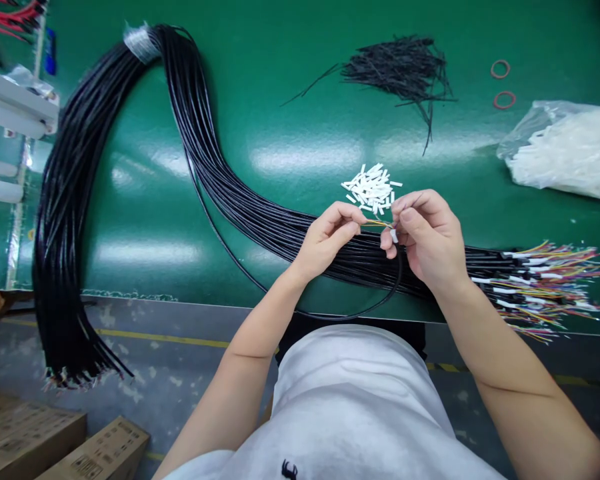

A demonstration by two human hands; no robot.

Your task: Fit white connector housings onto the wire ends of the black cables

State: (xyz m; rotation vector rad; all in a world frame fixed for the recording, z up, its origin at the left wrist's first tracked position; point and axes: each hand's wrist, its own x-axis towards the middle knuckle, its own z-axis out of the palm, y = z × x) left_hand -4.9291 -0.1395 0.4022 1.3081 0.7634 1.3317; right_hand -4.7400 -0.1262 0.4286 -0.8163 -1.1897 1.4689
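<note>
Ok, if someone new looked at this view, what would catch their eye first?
Probably the thick bundle of black cables snaking across the green table, hanging over the near edge at the left and fanning into coloured wire ends at the right. Next, near the middle, the left hand and right hand hold a single cable's end, near a pile of white pieces.

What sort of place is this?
Likely a cable-assembly workshop or factory floor: a long bundle of black cables, with coloured wire ends fanned out at one end, lies on a green workbench, and a yellow line runs along the floor.
</note>
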